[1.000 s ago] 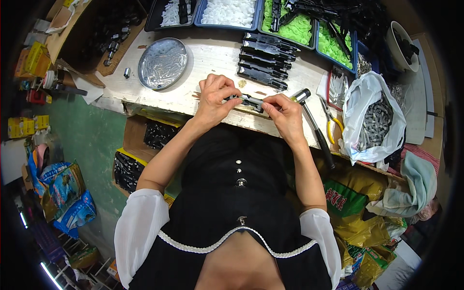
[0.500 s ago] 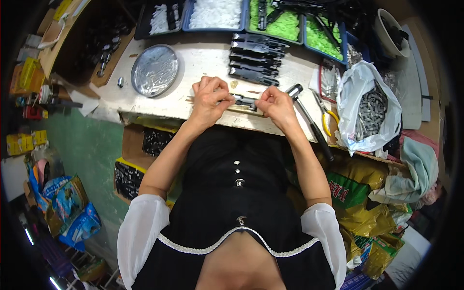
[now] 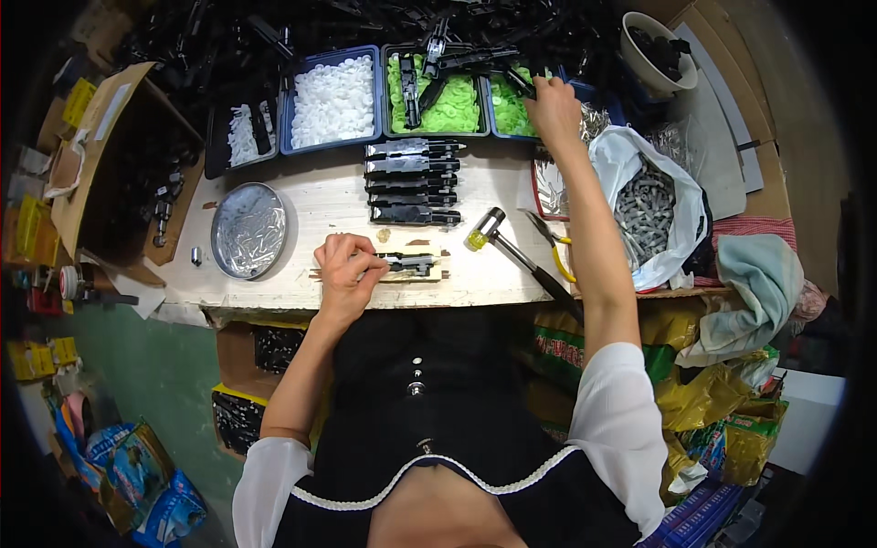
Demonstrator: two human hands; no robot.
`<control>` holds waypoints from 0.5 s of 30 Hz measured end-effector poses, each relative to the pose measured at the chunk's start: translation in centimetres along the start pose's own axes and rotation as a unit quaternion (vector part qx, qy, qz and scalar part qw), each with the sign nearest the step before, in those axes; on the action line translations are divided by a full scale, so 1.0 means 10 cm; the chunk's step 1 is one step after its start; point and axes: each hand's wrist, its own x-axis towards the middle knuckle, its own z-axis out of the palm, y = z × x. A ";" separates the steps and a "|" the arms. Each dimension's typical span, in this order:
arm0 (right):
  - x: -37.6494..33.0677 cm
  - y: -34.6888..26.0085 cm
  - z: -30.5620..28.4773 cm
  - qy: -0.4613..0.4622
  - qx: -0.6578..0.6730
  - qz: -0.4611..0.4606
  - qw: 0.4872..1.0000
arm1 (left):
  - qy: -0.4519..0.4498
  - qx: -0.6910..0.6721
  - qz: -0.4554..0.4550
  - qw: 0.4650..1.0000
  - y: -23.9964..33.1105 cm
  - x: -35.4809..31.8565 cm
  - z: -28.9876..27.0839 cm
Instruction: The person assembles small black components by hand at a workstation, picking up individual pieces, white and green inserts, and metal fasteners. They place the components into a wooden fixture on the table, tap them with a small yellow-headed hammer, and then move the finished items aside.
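Note:
Near the front edge of the workbench, my left hand (image 3: 349,272) pinches the left end of a slim black-and-silver metal part (image 3: 408,263). That part lies on a small pale block (image 3: 422,276). My right arm stretches to the back, where my right hand (image 3: 555,111) is over the right-hand tray of bright green pieces (image 3: 508,111). Its fingers bend down beside a dark part lying there; their tips are hidden, so what they hold cannot be made out. Several similar black metal parts (image 3: 413,190) lie stacked in a row beyond my left hand.
A hammer (image 3: 521,251) and yellow-handled pliers (image 3: 554,247) lie to the right, beside a white bag of grey pieces (image 3: 647,210). At left stands a round dish of silvery pins (image 3: 248,230). Trays of white pieces (image 3: 331,102) and green pieces (image 3: 461,108) line the back.
My right hand has left the metal part and moved far back to the green tray. My left hand stays on the part. The whole view has shifted, showing more of the back.

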 end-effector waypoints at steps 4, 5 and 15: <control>0.30 0.10 0.05 -0.158 -0.031 -0.018 0.987 | 0.006 0.004 -0.002 1.000 -0.02 -0.02 0.00; 0.38 0.15 -0.01 -0.183 -0.007 0.006 0.983 | -0.004 0.017 -0.004 1.000 -0.04 -0.02 0.00; -0.73 -0.72 -1.00 -0.284 0.673 0.176 0.660 | 0.039 -0.125 -0.045 0.990 0.05 0.03 -0.20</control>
